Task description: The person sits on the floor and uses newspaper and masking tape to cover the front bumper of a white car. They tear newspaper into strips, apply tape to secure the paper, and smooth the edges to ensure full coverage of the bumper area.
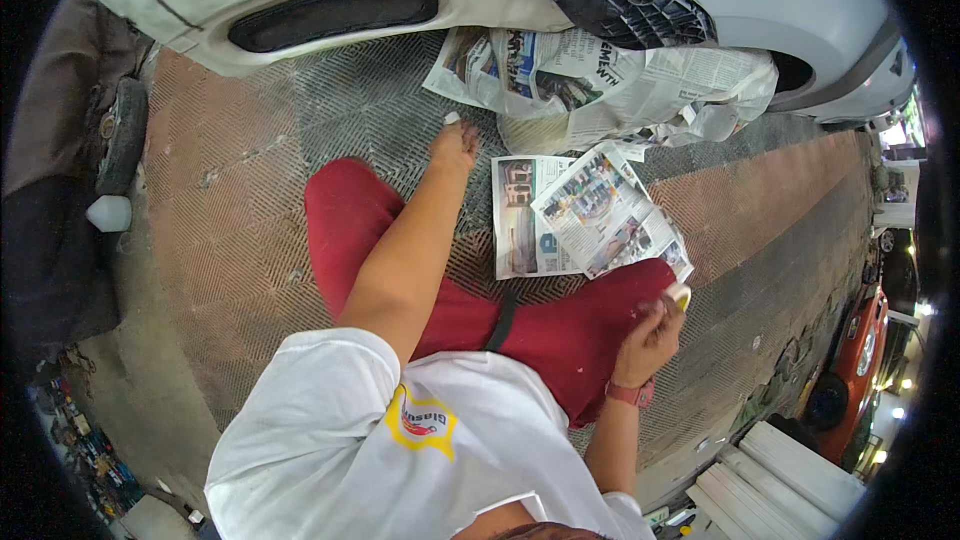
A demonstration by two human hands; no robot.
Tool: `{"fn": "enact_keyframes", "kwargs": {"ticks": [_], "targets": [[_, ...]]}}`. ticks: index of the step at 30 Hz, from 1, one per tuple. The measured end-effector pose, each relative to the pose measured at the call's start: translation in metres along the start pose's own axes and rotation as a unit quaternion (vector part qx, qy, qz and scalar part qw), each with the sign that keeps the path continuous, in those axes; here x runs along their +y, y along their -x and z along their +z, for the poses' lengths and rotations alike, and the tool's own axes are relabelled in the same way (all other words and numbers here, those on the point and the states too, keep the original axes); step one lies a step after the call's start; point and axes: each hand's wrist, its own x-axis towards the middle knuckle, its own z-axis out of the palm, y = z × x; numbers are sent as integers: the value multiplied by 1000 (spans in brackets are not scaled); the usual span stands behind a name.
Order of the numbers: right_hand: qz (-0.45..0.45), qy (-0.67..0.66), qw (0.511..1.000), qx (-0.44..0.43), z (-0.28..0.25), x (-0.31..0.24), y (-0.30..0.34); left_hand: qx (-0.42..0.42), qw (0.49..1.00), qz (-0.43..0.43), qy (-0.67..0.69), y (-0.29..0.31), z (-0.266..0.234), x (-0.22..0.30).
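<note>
Head view: the left hand [455, 147] reaches forward over the ribbed, diamond-patterned floor grating [250, 230], fingers closed on a small white piece [452, 118] that sticks up past the fingertips toward the smooth car bumper [330, 10]. The right hand [652, 332] rests by the red-trousered knee, fingers pinched on a pale yellowish roll of tape [680, 295]; which way its axis points cannot be told. Flat newspaper sheets [585, 215] lie between the hands, and crumpled newspaper [620, 80] is bunched against the bumper.
</note>
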Motion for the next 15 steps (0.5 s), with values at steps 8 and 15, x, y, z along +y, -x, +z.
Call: {"fn": "enact_keyframes", "kwargs": {"ticks": [8,15], "targets": [[111,64,991,33,-20,41,42,1,998,47,29,-57,-1,-6],[104,81,989,63,-27,39,54,-58,993,44,96,-123,29,-23]]}}
